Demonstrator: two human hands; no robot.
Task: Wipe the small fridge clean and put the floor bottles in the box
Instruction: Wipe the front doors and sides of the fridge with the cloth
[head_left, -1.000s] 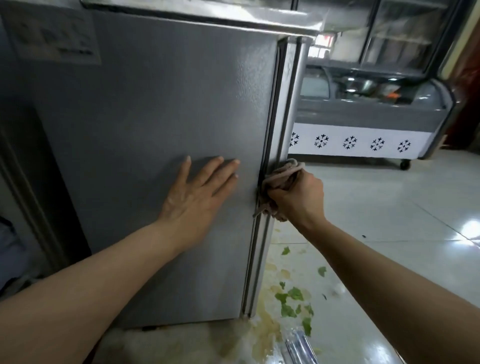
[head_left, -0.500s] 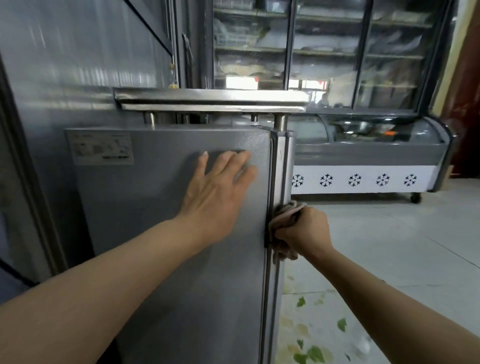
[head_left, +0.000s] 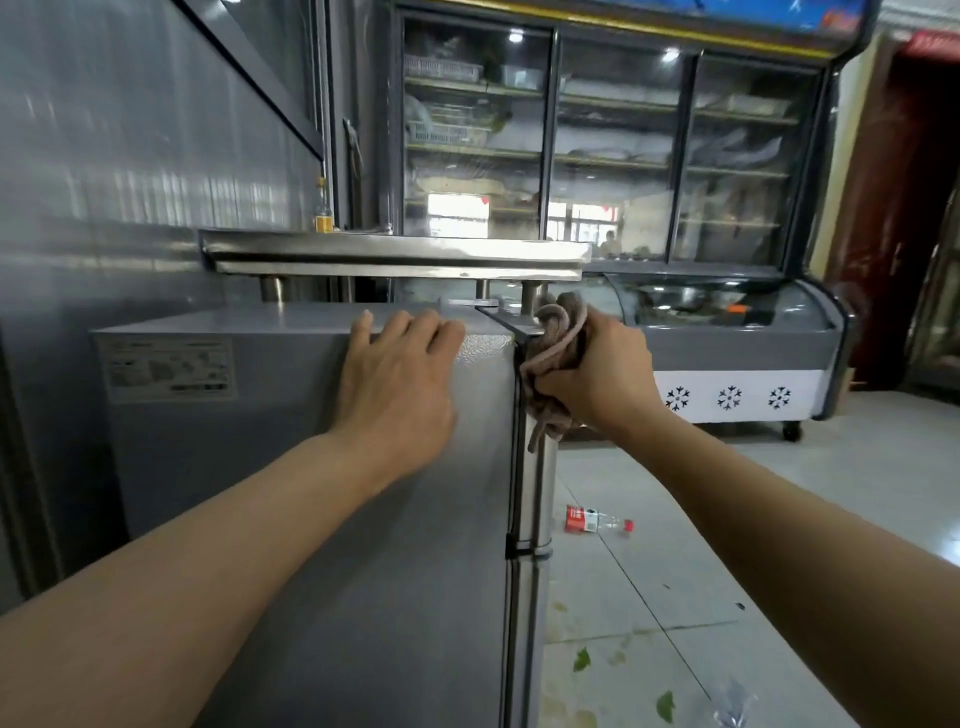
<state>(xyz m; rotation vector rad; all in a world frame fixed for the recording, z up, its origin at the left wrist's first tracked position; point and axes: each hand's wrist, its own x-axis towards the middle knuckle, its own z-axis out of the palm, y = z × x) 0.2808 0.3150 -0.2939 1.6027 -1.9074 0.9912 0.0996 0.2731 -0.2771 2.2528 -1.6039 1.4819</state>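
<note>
1. Closest in, down at 5 o'clock, there's a crumpled clear bottle (head_left: 731, 702) on the tiled floor (head_left: 727, 519) with green leaf scraps (head_left: 665, 705) and yellowish smears around it. Looks like thin plastic, so light and squashy; I'd grab it round the body

2. Middle of view is the small fridge (head_left: 322, 519): grey metal side with a fine pebbled texture, a paper label (head_left: 169, 368) at 9 o'clock, smooth rounded door edge at right. Rigid and too heavy to shift by accident, I'd say

3. Left hand (head_left: 395, 384) lies flat on the fridge side, fingers spread open and curled over the top edge, holding nothing, just bracing

4. Right hand (head_left: 597, 371) at 1 o'clock has its grip closed tight on a bunched pinkish-grey rag (head_left: 558, 343), pressed onto the door's top corner. Soft, floppy cloth with loose tails hanging, so bunching it works best

5. Further out at 3 o'clock, a clear bottle with a red label (head_left: 597, 519) lies on its side on the floor. Probably empty and rolls easily

6. Just above the fridge a shiny steel bench (head_left: 395, 254) stands on short legs; beyond are glass-door coolers (head_left: 597, 145). I can't see the box anywhere
</note>
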